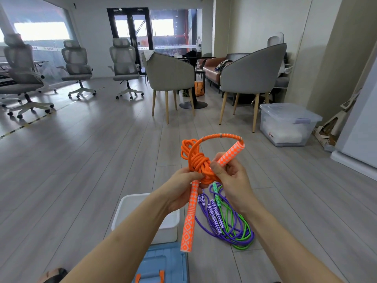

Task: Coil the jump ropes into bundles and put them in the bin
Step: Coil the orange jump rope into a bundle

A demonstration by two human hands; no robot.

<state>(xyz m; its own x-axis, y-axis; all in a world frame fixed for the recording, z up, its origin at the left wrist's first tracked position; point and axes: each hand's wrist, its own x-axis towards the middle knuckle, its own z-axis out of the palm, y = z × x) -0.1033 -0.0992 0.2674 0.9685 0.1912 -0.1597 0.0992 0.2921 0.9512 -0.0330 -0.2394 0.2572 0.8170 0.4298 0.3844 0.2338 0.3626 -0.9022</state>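
Above grey plank floor, both hands' fingers gripping knotted orange jump rope (199, 160), checkered handles.

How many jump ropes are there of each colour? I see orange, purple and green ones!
Orange jump rope, held in both hands, left hand and right hand: 1
Purple jump ropes, on the floor: looks like 2, going by 4 purple handles
Green jump rope, on the floor: at least 1; tangled, hard to tell
Total: about 4
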